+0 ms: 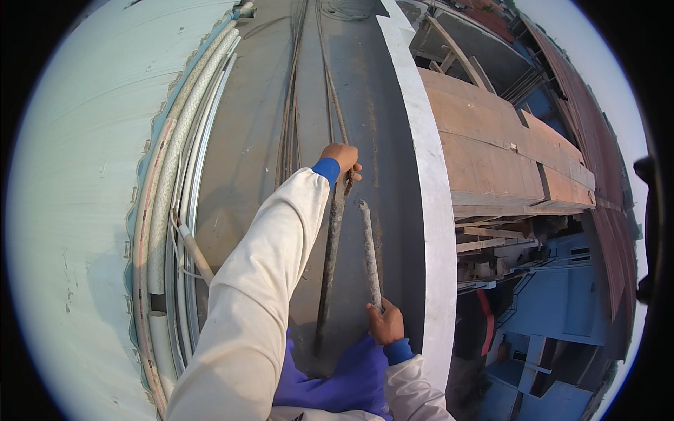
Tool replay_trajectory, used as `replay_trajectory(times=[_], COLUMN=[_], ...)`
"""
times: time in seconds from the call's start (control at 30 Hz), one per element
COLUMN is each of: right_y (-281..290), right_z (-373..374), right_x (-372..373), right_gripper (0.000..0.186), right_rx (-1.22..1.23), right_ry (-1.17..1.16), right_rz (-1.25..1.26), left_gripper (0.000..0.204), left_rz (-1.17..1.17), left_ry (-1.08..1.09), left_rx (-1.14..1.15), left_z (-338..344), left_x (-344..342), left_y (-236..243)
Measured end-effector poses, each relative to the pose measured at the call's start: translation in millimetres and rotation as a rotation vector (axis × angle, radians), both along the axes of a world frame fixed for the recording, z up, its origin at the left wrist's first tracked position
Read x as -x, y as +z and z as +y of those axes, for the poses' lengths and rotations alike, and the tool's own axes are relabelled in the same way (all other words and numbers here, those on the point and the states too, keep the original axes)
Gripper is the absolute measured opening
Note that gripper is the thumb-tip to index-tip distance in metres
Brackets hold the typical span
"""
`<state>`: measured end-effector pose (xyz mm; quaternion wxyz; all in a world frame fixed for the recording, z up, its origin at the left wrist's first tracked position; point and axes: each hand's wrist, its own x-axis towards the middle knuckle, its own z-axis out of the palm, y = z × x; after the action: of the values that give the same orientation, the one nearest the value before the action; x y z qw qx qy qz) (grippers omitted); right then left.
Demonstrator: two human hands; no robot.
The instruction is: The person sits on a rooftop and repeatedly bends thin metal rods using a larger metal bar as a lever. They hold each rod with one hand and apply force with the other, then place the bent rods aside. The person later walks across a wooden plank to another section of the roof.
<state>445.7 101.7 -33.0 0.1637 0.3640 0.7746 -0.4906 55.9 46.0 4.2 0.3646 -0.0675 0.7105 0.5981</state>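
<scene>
A lane of grey floor (247,126) lies open between the row of pale pipes (167,189) and the long thin metal rods (289,126); the left sleeve (260,281) bars its near end. Between the dark pole (330,263) and the rough grey rod (371,259) runs a narrow gap, with the left fingers (357,168) at its far end. Right of the grey rod, a hand could pass up to the white parapet (427,203), which walls that side.
</scene>
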Motion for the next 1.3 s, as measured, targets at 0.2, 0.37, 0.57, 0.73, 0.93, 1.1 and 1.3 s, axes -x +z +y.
replay_trajectory(times=[0.2,0.37,0.57,0.73,0.93,1.1,1.3], right_y=[-125,-135,-99,-79,-64,-55,-57], right_z=[-36,-48,-99,-118,-114,-110,-105], right_x=[0,24,109,128,132,134,138], right_gripper=[0.051,0.067,0.057,0.046,0.045,0.048,0.049], right_rx=[-0.278,-0.383,0.386,0.072,0.081,0.129,0.129], right_ry=[0.019,0.078,-0.042,-0.139,-0.126,-0.113,-0.103], right_rz=[-0.068,0.071,0.405,0.439,0.462,0.436,0.451], left_gripper=[0.023,0.027,0.025,0.024,0.024,0.025,0.024], left_rz=[0.01,-0.01,-0.046,-0.112,-0.077,-0.109,-0.153], left_ry=[-0.062,-0.053,-0.034,-0.057,-0.05,-0.038,-0.041], left_rx=[0.013,0.018,0.012,-0.055,-0.109,-0.175,-0.266], left_z=[-29,-42,-47,-58,-68,-71,-77], left_x=[13,16,16,20,26,26,27], left_y=[-2,-2,10,26,47,56,53])
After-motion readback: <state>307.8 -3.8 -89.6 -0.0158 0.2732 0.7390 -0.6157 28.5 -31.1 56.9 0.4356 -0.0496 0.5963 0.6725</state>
